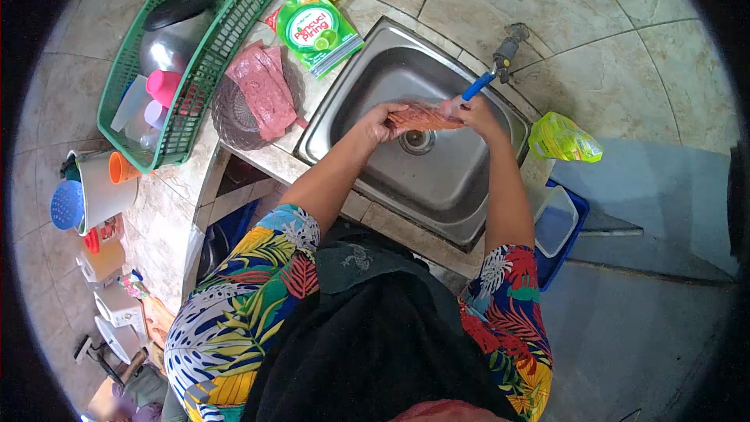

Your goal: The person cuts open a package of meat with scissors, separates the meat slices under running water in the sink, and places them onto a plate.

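Note:
Over the sink (375,168), a reddish, streaked slab (426,116) that looks like raw meat is stretched between my hands. My left hand (381,123) grips its left end, fingers wrapped round it. On its right end is my right hand (475,116), closed just under the blue hose (477,87) of the tap (509,51). Water seems to run over the slab there. Below it shows the drain (416,141). In a clear patterned bowl (234,121) left of the sink lie flat pink pieces (266,90); their exact kind I cannot tell.
A green dish-soap pouch (320,29) lies behind the bowl, beside a green basket (207,55) of dishes. Right of the sink stands a yellow-green pouch (564,138), with a blue tray (580,211) lower down. Cups and pots crowd the far left.

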### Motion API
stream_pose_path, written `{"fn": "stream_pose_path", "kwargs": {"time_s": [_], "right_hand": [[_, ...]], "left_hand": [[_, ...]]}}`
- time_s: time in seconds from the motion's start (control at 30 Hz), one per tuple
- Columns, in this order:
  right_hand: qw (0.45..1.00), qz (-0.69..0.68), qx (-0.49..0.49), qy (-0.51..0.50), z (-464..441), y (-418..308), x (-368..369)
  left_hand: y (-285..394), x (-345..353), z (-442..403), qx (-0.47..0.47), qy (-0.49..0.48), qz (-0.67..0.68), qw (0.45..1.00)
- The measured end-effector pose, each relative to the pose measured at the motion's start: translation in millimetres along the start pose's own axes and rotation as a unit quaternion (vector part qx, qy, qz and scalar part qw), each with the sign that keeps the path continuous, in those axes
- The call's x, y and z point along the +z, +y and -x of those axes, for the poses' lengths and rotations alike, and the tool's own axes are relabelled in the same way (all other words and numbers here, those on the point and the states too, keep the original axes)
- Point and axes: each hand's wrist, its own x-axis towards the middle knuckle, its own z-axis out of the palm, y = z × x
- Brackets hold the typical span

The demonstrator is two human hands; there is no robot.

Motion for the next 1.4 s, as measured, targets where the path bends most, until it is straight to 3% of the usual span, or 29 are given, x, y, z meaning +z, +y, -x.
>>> {"fn": "stream_pose_path", "kwargs": {"time_s": [0.1,0.17,0.3,0.37,0.5,0.57,0.7,0.77,0.9,0.97,1.2,1.27,1.4], "right_hand": [[0.998,0.013,-0.065,-0.005,4.7,-8.2,2.7],[0.995,0.079,-0.012,-0.052,9.7,-23.5,-1.4],[0.995,0.092,0.043,-0.003,2.6,5.2,-3.7],[0.996,0.068,-0.004,0.058,3.4,11.7,2.6],[0.997,0.022,-0.069,0.022,7.4,9.3,7.6],[0.995,0.099,0.03,-0.015,1.9,16.5,1.0],[0.999,0.004,0.037,0.012,5.1,9.9,10.0],[0.997,-0.019,-0.073,-0.005,6.7,4.7,15.9],[0.997,0.034,-0.064,-0.003,2.2,2.2,15.0],[0.994,-0.047,-0.059,-0.085,0.4,-1.1,11.4],[0.997,0.001,0.001,-0.082,-2.3,-21.4,6.8],[0.983,0.015,0.065,-0.172,-9.2,-26.0,8.9],[0.978,-0.033,0.075,-0.194,-11.0,-24.9,4.6]], "left_hand": [[1.2,-7.0,-7.3,0.002,0.008,-0.004,1.0],[-0.8,-5.3,-7.2,0.0,0.019,-0.011,1.0],[-5.3,1.3,-3.4,0.012,-0.016,-0.002,1.0],[-5.3,-2.2,-7.1,0.024,-0.015,-0.005,1.0],[-6.4,-6.5,-8.0,0.037,0.009,-0.017,0.999],[-7.2,-6.7,-5.7,0.049,0.009,-0.018,0.999],[-8.1,4.3,7.4,0.061,0.036,-0.009,0.997],[-7.5,3.5,8.6,0.064,0.039,-0.016,0.997],[-7.2,-4.3,6.4,0.052,0.04,-0.032,0.997],[-6.7,-3.5,11.1,0.046,0.029,-0.046,0.997],[-7.5,-5.4,13.0,0.013,-0.001,-0.048,0.999],[-8.1,-3.0,12.9,0.017,0.007,-0.051,0.999],[-5.4,-12.4,10.2,0.011,0.018,-0.057,0.998]]}}
